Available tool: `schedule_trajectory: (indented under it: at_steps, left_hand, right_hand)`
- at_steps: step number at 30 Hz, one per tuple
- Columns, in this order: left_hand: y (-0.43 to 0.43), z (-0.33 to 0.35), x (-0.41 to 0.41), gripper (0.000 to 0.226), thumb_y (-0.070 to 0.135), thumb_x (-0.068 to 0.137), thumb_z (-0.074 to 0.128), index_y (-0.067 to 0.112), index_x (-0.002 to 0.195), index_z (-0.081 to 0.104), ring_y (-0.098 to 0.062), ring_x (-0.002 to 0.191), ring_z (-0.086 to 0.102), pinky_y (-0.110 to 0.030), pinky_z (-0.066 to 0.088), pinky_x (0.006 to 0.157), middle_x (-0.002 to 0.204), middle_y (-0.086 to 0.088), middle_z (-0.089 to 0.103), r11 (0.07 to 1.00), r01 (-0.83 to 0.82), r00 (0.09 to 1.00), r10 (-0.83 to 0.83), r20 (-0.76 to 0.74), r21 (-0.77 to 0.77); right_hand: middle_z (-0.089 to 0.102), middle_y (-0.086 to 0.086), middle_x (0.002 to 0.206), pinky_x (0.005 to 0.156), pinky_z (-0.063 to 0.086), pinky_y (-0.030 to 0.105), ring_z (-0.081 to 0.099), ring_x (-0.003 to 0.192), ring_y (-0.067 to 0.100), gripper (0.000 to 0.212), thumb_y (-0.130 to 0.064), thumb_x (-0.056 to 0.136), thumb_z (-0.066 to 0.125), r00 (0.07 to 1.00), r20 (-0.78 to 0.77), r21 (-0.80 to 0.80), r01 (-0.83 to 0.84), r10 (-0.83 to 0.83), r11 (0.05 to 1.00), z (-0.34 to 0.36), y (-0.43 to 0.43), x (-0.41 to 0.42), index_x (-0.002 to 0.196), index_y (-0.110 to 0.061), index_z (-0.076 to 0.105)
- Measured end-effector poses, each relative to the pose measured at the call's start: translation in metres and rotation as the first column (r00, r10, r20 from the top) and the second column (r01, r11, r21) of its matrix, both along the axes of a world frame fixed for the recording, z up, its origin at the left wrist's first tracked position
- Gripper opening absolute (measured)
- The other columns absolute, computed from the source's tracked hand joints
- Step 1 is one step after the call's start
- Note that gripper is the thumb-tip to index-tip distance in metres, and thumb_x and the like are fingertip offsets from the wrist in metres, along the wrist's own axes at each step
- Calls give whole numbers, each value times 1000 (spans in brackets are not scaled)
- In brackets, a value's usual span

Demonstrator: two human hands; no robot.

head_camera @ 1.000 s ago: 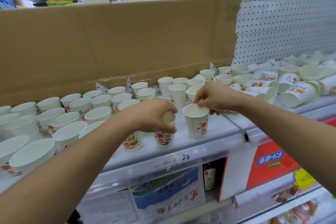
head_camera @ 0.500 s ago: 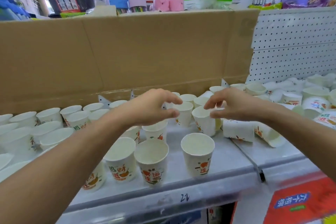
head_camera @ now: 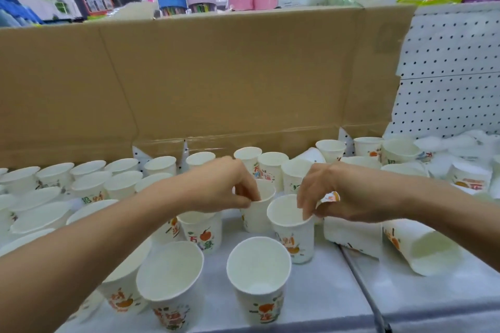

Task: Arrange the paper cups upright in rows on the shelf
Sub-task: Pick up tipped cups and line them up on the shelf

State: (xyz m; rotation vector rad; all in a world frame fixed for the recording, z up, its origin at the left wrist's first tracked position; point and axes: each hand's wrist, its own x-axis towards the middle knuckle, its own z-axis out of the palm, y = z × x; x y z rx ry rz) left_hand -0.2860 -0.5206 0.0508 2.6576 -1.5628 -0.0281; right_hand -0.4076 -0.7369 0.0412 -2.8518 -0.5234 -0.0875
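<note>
Many white paper cups with orange and green print stand on a pale shelf [head_camera: 319, 295]. My left hand [head_camera: 224, 186] pinches the rim of an upright cup [head_camera: 257, 217] in the middle of the shelf. Just to its right, my right hand [head_camera: 338, 192] pinches the rim of another upright cup [head_camera: 293, 232]. Two more upright cups [head_camera: 258, 278] [head_camera: 170, 284] stand at the front edge. Rows of upright cups [head_camera: 89, 186] fill the left side. On the right, a cup [head_camera: 422, 249] and others lie on their sides.
A tall cardboard sheet [head_camera: 216, 81] stands behind the cups. White pegboard [head_camera: 449, 76] backs the right section. A metal divider [head_camera: 362, 286] splits the shelf. A jumble of tipped cups [head_camera: 460, 170] fills the far right. Goods sit on top behind the cardboard.
Both hands came down from hovering above the cups and each took hold of a cup's rim. The view moved closer to the shelf.
</note>
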Motion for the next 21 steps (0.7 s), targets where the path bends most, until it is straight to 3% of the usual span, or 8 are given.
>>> schedule_trajectory:
  at_steps: [5, 8, 10, 12, 14, 16, 19, 21]
  left_hand:
    - [19, 8, -18, 17, 23, 86, 69, 30, 100, 75, 4, 84, 62, -11, 47, 76, 89, 18, 72, 999, -21, 992, 26, -127, 38]
    - [16, 21, -9, 19, 32, 85, 71, 33, 103, 73, 11, 88, 60, -4, 42, 77, 92, 21, 71, 995, -83, 980, 72, -185, -53]
    - [5, 30, 7, 23, 30, 86, 70, 30, 109, 72, 11, 88, 61, -3, 41, 76, 95, 21, 71, 976, -106, 981, 72, -180, -188]
    - [-15, 32, 27, 35, 27, 87, 70, 27, 121, 66, 7, 97, 61, -12, 45, 87, 109, 19, 68, 964, -125, 985, 92, -148, -236]
    - [-41, 26, 46, 57, 26, 84, 72, 27, 137, 51, -3, 122, 51, -17, 37, 101, 135, 13, 55, 980, -129, 989, 116, -92, -153]
    - [-70, 16, 61, 77, 27, 78, 77, 31, 145, 39, -9, 133, 38, -20, 28, 106, 147, 11, 41, 993, -120, 992, 120, -41, -4]
    - [-103, 4, 80, 85, 33, 67, 84, 40, 139, 41, -17, 126, 44, -37, 37, 104, 140, 11, 48, 984, -111, 994, 110, 10, 141]
    - [-113, 1, 89, 78, 30, 65, 85, 40, 133, 47, -17, 116, 52, -35, 44, 93, 128, 12, 55, 982, -127, 991, 131, -20, 143]
  right_hand:
    - [59, -31, 111, 90, 42, 18, 47, 112, -4, 33, -11, 89, 61, 992, -76, -42, -106, 103, 993, 6, -4, 2, 96, -42, 71]
    - [64, -28, 103, 79, 46, 15, 54, 101, -5, 39, -6, 89, 57, 999, -9, 44, -48, 48, 998, 26, -15, 14, 102, -40, 72]
    - [66, -25, 98, 72, 48, 13, 59, 89, -5, 26, -19, 90, 62, 997, 55, 99, 40, -45, 994, 34, -29, 32, 109, -34, 71]
    - [66, -19, 110, 77, 53, 19, 61, 91, -3, 30, -39, 88, 65, 990, 14, 60, 139, -140, 988, 34, -40, 51, 118, -33, 66]
    - [60, -13, 124, 87, 52, 28, 58, 101, 2, 49, -51, 85, 64, 976, -75, -52, 201, -205, 978, 28, -46, 67, 128, -29, 58]
    - [60, -11, 124, 90, 49, 30, 56, 104, 7, 59, -57, 80, 65, 969, -128, -114, 197, -211, 974, 20, -46, 79, 131, -30, 53]
    - [58, -13, 125, 74, 41, 19, 53, 96, 5, 74, -59, 75, 69, 970, -136, -88, 191, -202, 978, 9, -48, 93, 139, -33, 42]
    - [52, -12, 134, 75, 35, 18, 45, 97, 4, 80, -58, 76, 69, 974, -106, -96, 191, -201, 977, 4, -48, 100, 144, -31, 36]
